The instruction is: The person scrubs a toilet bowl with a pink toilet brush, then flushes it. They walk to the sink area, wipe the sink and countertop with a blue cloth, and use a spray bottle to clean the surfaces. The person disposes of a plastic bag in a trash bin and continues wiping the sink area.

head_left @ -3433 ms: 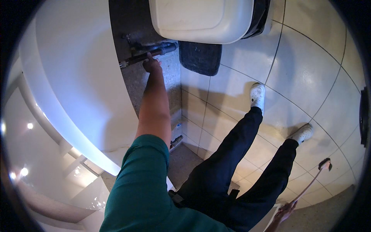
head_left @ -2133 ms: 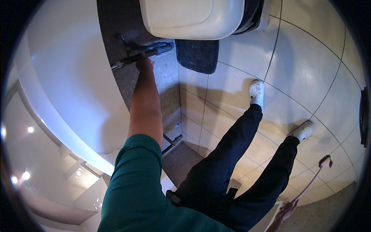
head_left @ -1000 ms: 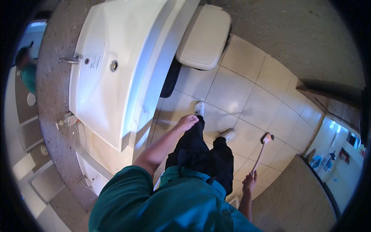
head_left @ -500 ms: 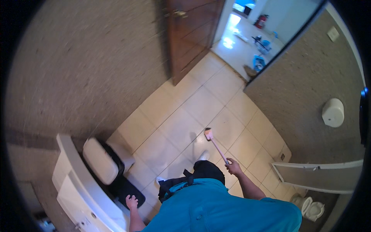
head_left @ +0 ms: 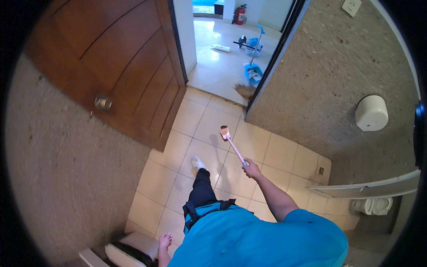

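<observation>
My right hand [head_left: 251,168] is closed around the end of a long-handled scrub brush [head_left: 235,150]. The brush has a pale pink handle and an orange-pink head with dark bristles, held out ahead of me above the tiles. My left hand [head_left: 166,240] hangs low at my left side, fingers loosely curled and a little apart, with nothing in it. Nearest to it is a bin [head_left: 126,253] with a light lid and a black rim.
A brown wooden door [head_left: 129,66] stands open at the left. Past the doorway lie a blue dustpan [head_left: 253,74], a broom head [head_left: 244,91], a blue bucket [head_left: 253,48] and a fire extinguisher [head_left: 240,14]. At right are a paper dispenser [head_left: 372,113], a partition [head_left: 364,189] and a toilet [head_left: 373,206].
I have moved forward toward the doorway, and the door now looks larger. The brush has travelled ahead in my right hand. The white sink counter has mostly slipped out of view at lower left.
</observation>
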`<state>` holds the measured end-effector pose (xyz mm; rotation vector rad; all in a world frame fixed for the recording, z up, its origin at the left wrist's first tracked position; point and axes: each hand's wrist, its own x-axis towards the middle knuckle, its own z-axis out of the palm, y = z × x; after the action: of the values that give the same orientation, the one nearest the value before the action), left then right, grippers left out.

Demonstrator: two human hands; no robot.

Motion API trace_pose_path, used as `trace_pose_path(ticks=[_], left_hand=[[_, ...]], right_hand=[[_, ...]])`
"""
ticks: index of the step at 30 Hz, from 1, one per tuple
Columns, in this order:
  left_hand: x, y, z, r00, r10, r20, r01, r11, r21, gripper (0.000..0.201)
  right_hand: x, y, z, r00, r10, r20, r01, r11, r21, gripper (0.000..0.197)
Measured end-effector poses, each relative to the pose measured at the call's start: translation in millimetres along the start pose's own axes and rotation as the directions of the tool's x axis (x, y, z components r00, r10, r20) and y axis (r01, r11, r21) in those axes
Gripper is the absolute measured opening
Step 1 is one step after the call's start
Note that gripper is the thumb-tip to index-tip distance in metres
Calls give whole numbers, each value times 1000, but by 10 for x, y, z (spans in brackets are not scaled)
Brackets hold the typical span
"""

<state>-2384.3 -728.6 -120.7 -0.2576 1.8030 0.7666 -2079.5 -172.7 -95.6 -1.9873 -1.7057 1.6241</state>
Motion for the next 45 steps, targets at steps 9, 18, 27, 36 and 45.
trace_pose_path(ticks=[9, 18, 27, 36, 45], left_hand=[[2157, 4801, 894, 987, 58, 149, -150, 665, 732, 33], [2569, 9910, 2958, 637, 718, 281, -761, 644, 80, 31], [2886, 11215, 3406, 891, 351, 287, -435, 842, 320, 36], [3796, 13708, 4963, 802, 469, 370, -594, 694, 406, 40], [3597, 16497, 7161, 728, 303, 614, -662, 544, 516, 39]], right_hand=[[841, -1126, -909, 959, -76, -275, 12, 974, -227, 50], [2966, -2280, -1571, 949, 96, -301, -89, 995, 38, 53], [6123, -4891, -2652, 939, -248, -237, 189, 951, -246, 57], [8472, -6894, -3253, 982, 177, -72, -176, 984, 21, 47], [9526, -7741, -4354, 901, 405, -157, -360, 898, 255, 36]])
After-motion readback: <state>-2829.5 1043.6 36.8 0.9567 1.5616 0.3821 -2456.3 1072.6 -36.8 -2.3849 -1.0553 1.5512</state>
